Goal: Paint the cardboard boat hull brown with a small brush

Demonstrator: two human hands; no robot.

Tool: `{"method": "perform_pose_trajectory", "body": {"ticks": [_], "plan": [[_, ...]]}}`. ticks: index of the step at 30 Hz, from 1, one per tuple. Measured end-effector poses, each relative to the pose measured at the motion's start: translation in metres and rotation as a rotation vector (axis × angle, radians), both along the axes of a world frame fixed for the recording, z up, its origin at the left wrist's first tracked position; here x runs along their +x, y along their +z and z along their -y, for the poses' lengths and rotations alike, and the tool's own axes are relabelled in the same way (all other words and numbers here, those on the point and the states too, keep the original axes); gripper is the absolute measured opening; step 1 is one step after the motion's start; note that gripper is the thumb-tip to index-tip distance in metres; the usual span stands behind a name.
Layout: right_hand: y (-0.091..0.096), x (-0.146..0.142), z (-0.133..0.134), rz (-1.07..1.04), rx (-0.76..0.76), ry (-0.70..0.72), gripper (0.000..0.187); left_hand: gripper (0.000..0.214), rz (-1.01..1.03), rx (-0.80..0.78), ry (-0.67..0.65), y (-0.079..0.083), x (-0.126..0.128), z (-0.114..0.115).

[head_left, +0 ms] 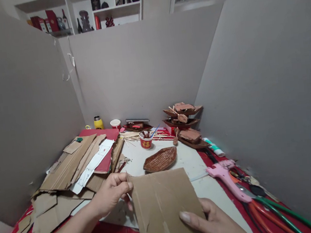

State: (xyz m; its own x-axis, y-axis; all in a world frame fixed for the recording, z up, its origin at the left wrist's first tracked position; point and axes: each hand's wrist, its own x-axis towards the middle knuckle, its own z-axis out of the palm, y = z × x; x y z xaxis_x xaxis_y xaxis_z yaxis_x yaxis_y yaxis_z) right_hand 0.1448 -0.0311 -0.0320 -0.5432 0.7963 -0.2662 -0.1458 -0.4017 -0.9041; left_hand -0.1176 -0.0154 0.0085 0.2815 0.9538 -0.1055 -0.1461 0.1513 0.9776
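A creased piece of brown cardboard point(164, 200) is held up in front of me between both hands. My left hand point(115, 193) pinches its upper left edge, where a thin strip of the board sticks up. On the right side, my right hand point(207, 218) grips it with the thumb flat on the face and the fingers behind, mostly hidden. Just beyond the cardboard's top edge lies a small brown model boat hull point(160, 159), hollow side up. A red paper cup point(146, 140) with brushes in it stands behind the hull.
Cardboard scraps point(66, 166) are heaped at left, with a white marked sheet point(92, 167) on top. Finished model boats point(185, 119) stand at the back right. A pink glue gun point(229, 181) and orange- and green-handled tools point(276, 211) lie at right. Grey partitions point(139, 70) enclose the table.
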Motion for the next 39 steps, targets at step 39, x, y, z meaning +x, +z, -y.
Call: {"method": "perform_pose_trajectory", "body": {"ticks": [39], "plan": [[-0.006, -0.008, -0.005, -0.125, 0.072, -0.182, 0.044, 0.045, 0.048, -0.065, -0.218, -0.038, 0.031, 0.019]]}}
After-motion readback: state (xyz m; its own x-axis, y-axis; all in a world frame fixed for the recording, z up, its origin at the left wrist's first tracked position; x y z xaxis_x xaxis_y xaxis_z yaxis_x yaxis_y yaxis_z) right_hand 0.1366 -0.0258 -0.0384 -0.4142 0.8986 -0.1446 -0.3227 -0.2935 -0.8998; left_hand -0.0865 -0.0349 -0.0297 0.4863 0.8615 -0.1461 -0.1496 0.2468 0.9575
